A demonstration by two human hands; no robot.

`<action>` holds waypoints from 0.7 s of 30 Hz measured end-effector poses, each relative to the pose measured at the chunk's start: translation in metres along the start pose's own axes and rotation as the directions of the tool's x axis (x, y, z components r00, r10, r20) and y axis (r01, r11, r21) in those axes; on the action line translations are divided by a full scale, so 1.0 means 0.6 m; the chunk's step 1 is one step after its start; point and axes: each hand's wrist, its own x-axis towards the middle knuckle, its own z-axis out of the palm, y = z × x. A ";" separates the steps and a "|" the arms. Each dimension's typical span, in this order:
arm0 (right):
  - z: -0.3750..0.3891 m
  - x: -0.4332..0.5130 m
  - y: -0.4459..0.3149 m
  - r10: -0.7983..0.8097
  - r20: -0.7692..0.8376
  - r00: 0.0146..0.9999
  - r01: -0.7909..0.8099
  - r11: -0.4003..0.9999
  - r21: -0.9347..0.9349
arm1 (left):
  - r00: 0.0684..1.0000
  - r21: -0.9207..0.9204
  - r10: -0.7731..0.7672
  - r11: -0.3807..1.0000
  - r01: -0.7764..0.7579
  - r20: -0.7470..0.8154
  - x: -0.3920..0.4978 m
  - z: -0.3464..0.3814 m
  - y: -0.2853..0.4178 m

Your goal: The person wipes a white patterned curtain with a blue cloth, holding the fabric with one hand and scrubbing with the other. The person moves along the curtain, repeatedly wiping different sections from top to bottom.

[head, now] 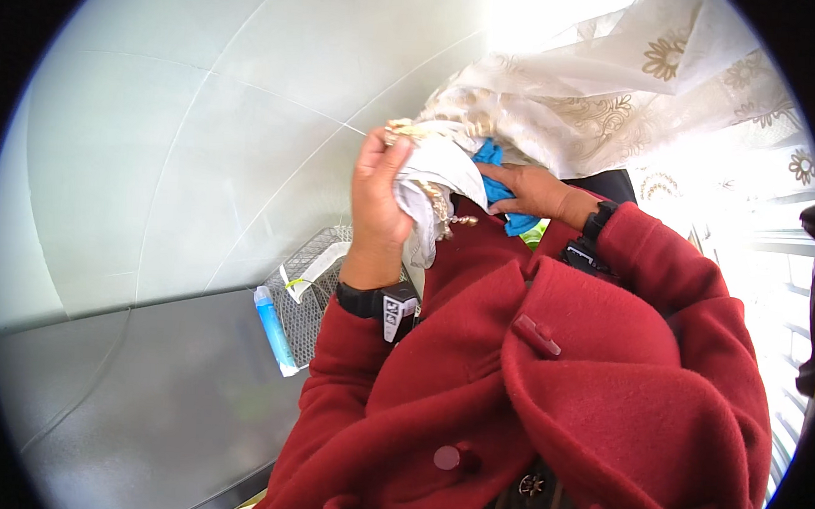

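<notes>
My left hand (379, 209) grips a bunched white fabric (445, 164) in front of my chest. Gold trim and a strand of gold-coloured beads (450, 219) hang along its folds. On the other side, my right hand (532, 190) has a blue cloth (496, 183) between thumb and fingers, pressed near the edge of the white fabric. The cloth's lower end droops below the fingers. A sheer curtain (577, 118) with gold floral embroidery spreads behind both hands. Whether the white fabric joins this curtain I cannot tell.
At my left is a dark flat surface (156, 387) with a thin cable across it. A wire mesh basket (309, 318) stands there against the tiled wall (249, 131), a blue-and-white tube-shaped item (276, 330) beside it. Bright light and slats (787, 298) lie at the right.
</notes>
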 end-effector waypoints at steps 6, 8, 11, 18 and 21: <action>0.025 -0.029 0.042 0.142 -0.061 0.988 -0.150 0.974 -0.169 | 0.995 -0.168 0.103 0.980 -0.104 -0.014 -0.026 0.069 0.074; 0.035 -0.022 0.039 0.192 -0.104 0.976 -0.205 0.969 -0.139 | 0.995 -0.162 0.078 0.983 -0.088 -0.069 -0.032 0.091 0.083; 0.021 -0.010 0.057 0.201 -0.410 0.890 -0.295 0.939 -0.178 | 0.986 -0.157 0.156 0.977 -0.145 0.063 -0.037 0.102 0.094; -0.247 -0.072 0.217 0.024 -0.702 0.712 -0.264 0.935 -0.236 | 0.985 0.110 0.120 0.985 -0.134 0.128 0.054 0.073 0.085; -0.373 -0.130 0.228 0.017 -0.845 0.535 -0.578 0.736 -0.351 | 0.978 0.331 0.108 0.930 -0.164 0.179 0.087 0.078 0.042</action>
